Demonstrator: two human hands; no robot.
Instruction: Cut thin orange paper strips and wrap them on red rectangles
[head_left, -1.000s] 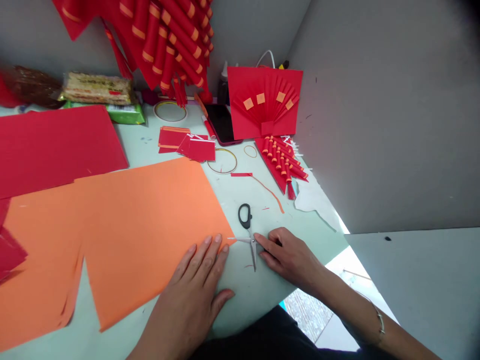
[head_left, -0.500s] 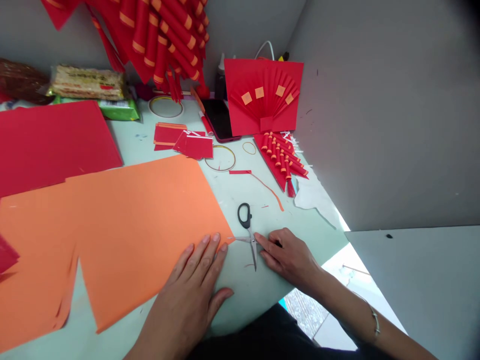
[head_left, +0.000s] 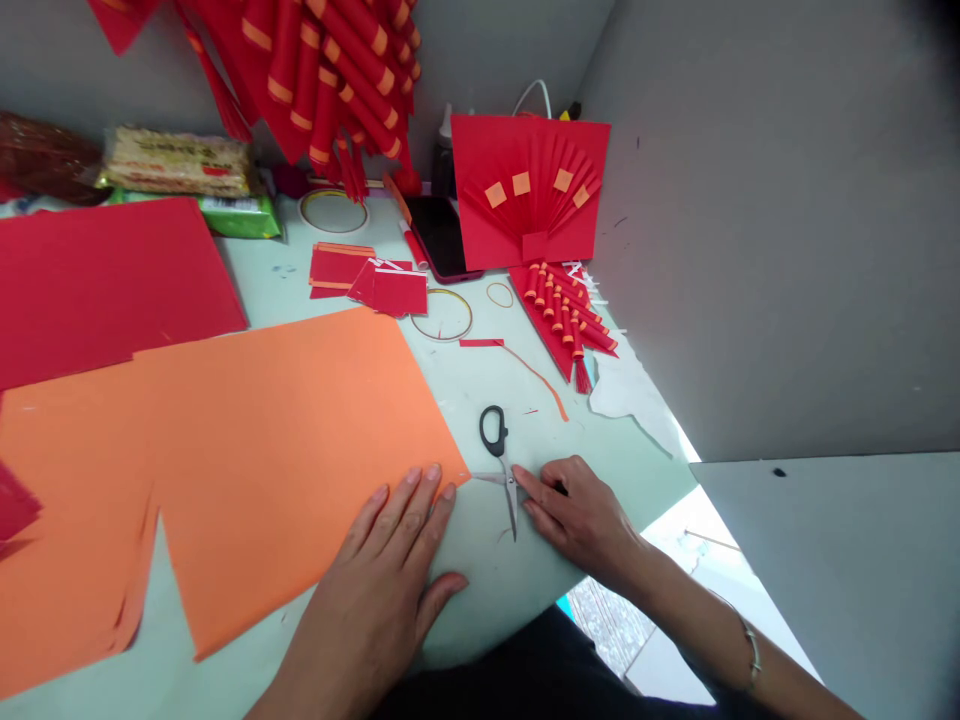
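Observation:
My left hand (head_left: 382,570) lies flat with its fingers stretched out over the lower right corner of a sheet of orange paper (head_left: 300,430). Just right of that corner, my right hand (head_left: 581,515) is closed around one handle of a small pair of scissors (head_left: 495,432). The other black handle loop shows above the hand. Its blades are spread apart: one points left at the paper's corner, the other towards the table's front edge. The held handle is mostly hidden by my fingers.
Red paper (head_left: 112,290) lies at the left. Behind are small red cards (head_left: 390,290), tape rolls (head_left: 441,314), a phone (head_left: 439,235), a red paper fan card (head_left: 532,190) and a small paper firecracker piece (head_left: 559,315). Large paper firecrackers (head_left: 330,80) hang at the back. A grey partition (head_left: 780,220) stands right.
The scissors have shifted very slightly right, and the left-pointing blade tip has drawn back to the paper's corner. My left hand stays in place on the orange paper.

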